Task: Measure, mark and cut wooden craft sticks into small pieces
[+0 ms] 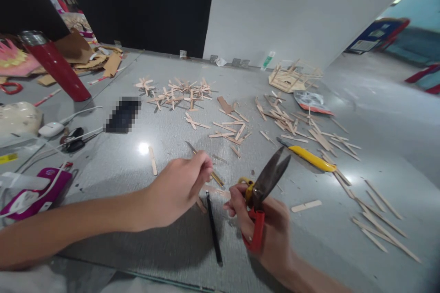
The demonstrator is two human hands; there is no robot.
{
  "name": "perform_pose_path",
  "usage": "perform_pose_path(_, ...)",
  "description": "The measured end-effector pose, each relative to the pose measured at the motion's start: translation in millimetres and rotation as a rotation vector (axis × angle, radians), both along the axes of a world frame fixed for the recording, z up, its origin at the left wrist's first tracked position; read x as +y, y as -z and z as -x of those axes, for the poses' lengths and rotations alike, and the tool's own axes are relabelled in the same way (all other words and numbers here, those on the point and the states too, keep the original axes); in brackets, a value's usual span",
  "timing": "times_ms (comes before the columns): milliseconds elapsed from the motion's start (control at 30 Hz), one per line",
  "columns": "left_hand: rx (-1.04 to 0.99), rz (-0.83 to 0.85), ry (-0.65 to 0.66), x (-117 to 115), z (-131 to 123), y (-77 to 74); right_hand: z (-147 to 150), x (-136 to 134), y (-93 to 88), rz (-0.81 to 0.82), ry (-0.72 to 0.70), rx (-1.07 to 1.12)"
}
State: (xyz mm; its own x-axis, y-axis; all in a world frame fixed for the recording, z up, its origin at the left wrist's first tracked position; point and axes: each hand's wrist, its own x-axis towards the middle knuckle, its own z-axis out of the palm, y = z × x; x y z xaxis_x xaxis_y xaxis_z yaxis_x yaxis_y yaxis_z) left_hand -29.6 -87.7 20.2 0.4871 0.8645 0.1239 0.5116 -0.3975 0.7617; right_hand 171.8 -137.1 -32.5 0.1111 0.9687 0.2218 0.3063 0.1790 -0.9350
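Note:
In the head view my right hand [275, 229] is wrapped around scissors [258, 201] with red and yellow handles. Their blades point up and away, slightly parted. The tips of its thumb and finger meet the end of a small wooden stick piece [216, 190]. My left hand [178, 183] hovers just left of it, thumb and fingers pressed together; whatever is in that pinch is hidden. Beneath the hands lies a black pen [213, 231]. A thin, brass-coloured pointed tool [217, 178] lies partly behind my left fingers.
Flat wooden sticks lie loose [305, 206] and joined in star shapes [172, 96]. A yellow cutter [312, 159] rests at right, a wooden stick frame [292, 77] behind. On the left are a red flask [57, 66], a blurred dark rectangle [123, 115] and a purple power strip [51, 192].

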Motion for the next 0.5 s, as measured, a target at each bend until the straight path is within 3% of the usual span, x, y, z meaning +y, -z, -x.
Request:
perform_pose_path(233,0.290,-0.017,0.002,10,6,-3.4,11,8,-8.1,0.066,0.103,0.210)
perform_pose_path(367,0.081,0.096,-0.037,13,4,-4.9,12,10,-12.4,0.080,0.103,0.189)
perform_pose_path(500,-0.137,0.407,0.046,13,1,-7.7,10,11,-12.6,0.077,0.103,0.182)
